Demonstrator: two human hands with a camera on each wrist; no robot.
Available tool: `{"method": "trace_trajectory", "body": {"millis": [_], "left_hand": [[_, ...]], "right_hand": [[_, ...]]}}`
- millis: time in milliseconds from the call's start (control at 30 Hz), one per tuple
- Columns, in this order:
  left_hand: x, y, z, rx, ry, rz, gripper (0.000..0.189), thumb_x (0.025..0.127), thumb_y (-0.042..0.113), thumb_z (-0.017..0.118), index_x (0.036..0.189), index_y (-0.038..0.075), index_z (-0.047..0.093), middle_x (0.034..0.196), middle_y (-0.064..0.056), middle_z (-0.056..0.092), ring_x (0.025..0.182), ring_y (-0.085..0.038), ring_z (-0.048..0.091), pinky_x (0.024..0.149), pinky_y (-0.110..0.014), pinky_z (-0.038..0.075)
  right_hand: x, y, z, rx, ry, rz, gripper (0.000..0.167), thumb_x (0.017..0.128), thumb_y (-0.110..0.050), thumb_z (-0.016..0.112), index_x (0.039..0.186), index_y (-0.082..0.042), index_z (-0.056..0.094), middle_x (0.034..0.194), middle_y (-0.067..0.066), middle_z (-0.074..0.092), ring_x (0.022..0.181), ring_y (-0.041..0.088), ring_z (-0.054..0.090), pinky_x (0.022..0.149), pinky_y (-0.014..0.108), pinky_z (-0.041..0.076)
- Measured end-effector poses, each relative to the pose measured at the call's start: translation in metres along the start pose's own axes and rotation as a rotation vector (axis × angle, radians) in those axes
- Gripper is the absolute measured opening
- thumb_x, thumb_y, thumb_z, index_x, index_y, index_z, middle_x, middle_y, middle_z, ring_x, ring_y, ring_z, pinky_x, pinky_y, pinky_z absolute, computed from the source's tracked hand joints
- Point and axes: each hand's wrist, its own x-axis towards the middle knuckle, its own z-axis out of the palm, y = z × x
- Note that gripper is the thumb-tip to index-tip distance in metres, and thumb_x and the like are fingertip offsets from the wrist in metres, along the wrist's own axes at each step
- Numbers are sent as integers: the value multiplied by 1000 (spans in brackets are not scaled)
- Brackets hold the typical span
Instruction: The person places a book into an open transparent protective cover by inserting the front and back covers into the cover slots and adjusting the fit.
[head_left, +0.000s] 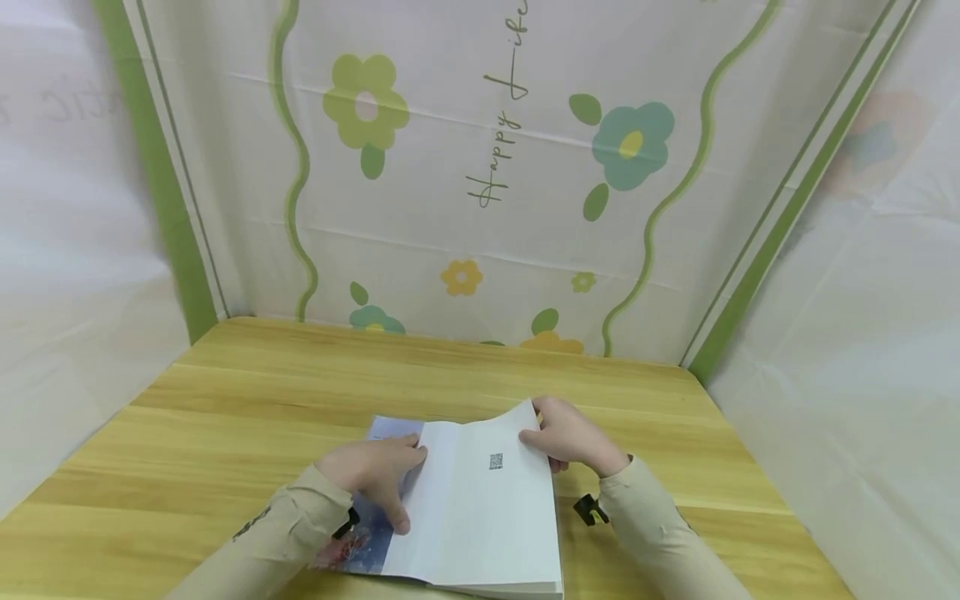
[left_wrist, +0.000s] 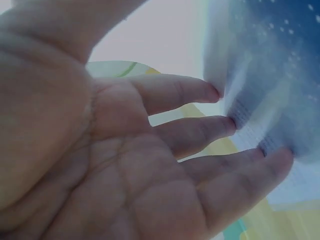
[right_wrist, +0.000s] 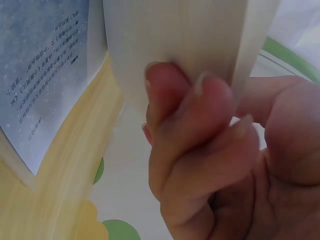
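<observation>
An open book [head_left: 480, 517] lies on the wooden table, showing a white page with a small QR code [head_left: 496, 462] printed on it. Along its left side runs a blue cover flap [head_left: 367, 533] with a reddish picture low down. My left hand [head_left: 378, 475] rests over that flap near the fold, its fingers stretched out. The left wrist view shows those fingertips touching the blue printed sheet [left_wrist: 280, 65]. At the upper right corner my right hand [head_left: 566, 433] pinches the pages, thumb on top and curled fingers beneath. That corner is lifted off the table.
The wooden table [head_left: 262, 400] extends around the book. Behind it hangs a white curtain [head_left: 450, 167] with flowers and the words "Happy Life"; pale cloth [head_left: 847, 333] also hangs at both sides. A small black clip [head_left: 590, 510] sits at the right cuff.
</observation>
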Motion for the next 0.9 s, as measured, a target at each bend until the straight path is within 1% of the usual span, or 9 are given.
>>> {"method": "trace_trajectory", "body": {"millis": [100,267,400,467,500,567,633,767,900], "left_hand": [[-2,5,-3,26,3,-7,101,66,35,92,145,-4,41,153,-25,30,140,-44,28,114,-53,26],[-5,19,-1,89,83,34,96,71,44,87,137,-12,46,149,-32,32,136,-53,28,113,-56,25],[-4,33,-2,79,155,143,73,79,46,80,124,-8,59,138,-25,51,126,-38,49,106,-45,40],[-2,40,-4,55,183,201,57,83,45,76,112,-3,65,115,-14,65,103,-26,63,90,-36,52],[-1,43,-5,36,199,226,49,85,44,75,104,0,66,101,-8,66,88,-19,63,79,-31,54],[1,49,-5,-16,235,249,39,88,43,72,92,5,65,76,1,58,65,-11,54,59,-26,48],[5,54,-3,-66,276,240,37,91,43,69,81,8,61,63,5,45,51,-8,41,47,-22,37],[12,66,1,-161,322,177,44,94,45,64,68,11,54,54,5,35,43,-6,33,42,-21,28],[20,75,2,-238,297,161,50,95,46,61,60,13,50,49,7,31,41,-6,31,42,-20,26]], "right_hand": [[-1,0,1,12,6,6,17,90,-4,60,104,5,56,61,7,62,34,14,49,33,32,44],[-2,-1,2,12,13,9,18,90,-5,62,105,4,56,63,8,62,35,15,49,33,31,44],[0,-1,1,1,18,10,18,90,-5,61,104,5,56,63,7,62,35,14,49,34,33,46],[1,0,1,-2,20,7,18,90,-6,61,104,5,56,62,7,62,34,14,49,34,34,47],[1,1,1,-3,22,8,18,90,-6,61,104,5,56,61,7,62,34,14,49,34,35,47],[1,1,1,-4,24,10,18,90,-7,61,104,4,56,60,7,61,34,14,49,35,36,49],[1,2,1,-2,26,15,18,89,-7,62,103,4,57,60,8,61,34,14,49,35,37,49],[1,3,1,6,28,16,17,88,-7,61,102,3,57,58,8,61,34,13,49,35,36,48],[1,4,0,16,29,8,19,88,-6,60,104,5,58,57,8,61,33,14,48,33,32,46]]}}
